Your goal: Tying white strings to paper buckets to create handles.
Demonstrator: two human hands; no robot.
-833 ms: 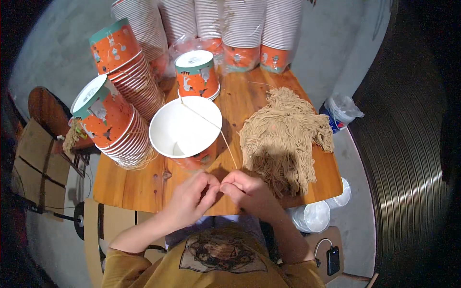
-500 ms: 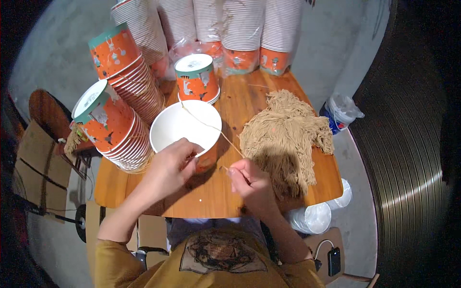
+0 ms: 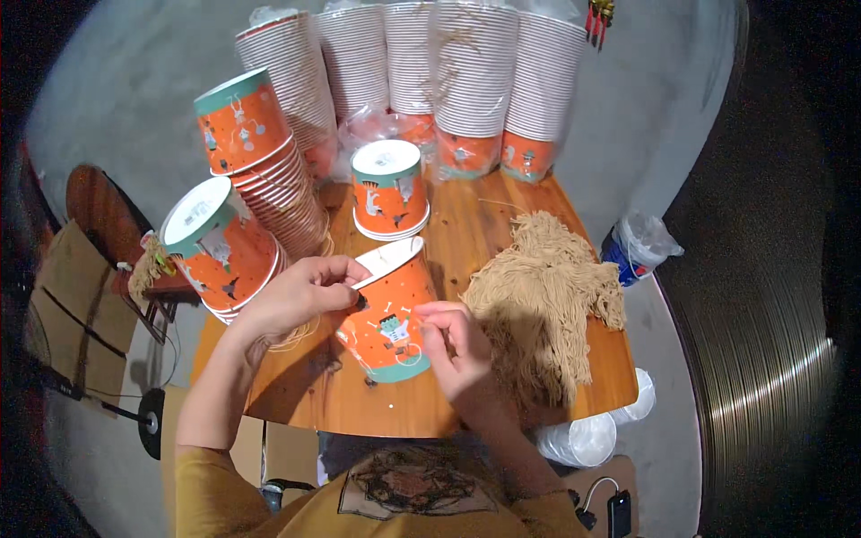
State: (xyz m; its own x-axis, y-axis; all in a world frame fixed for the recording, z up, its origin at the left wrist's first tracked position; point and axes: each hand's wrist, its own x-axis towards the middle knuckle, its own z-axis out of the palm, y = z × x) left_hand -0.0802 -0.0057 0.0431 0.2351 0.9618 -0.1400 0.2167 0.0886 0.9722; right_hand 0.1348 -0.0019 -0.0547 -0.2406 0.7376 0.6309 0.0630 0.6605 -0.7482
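A paper bucket (image 3: 386, 318), orange with a green base band and cartoon figures, is tilted over the table's near part, its white mouth facing away from me. My left hand (image 3: 314, 291) grips its rim at the upper left, thumb outside. Close against the bucket's right side is my right hand (image 3: 453, 345), its thumb and fingertips pinched together; whatever is between them is too small to make out. To the right lies a heap of tan string (image 3: 529, 305).
Nested orange buckets (image 3: 220, 242) stand upside down at the left, a taller leaning stack (image 3: 242, 125) behind them. A short upturned stack (image 3: 391, 193) sits mid-table. Bagged white-rimmed stacks (image 3: 466, 81) line the back. A blue pail (image 3: 637, 247) is beyond the right edge.
The bucket has tipped, so its printed side now faces me instead of its white inside. The string strand that ran from it to my right hand no longer shows clearly. The view has shifted.
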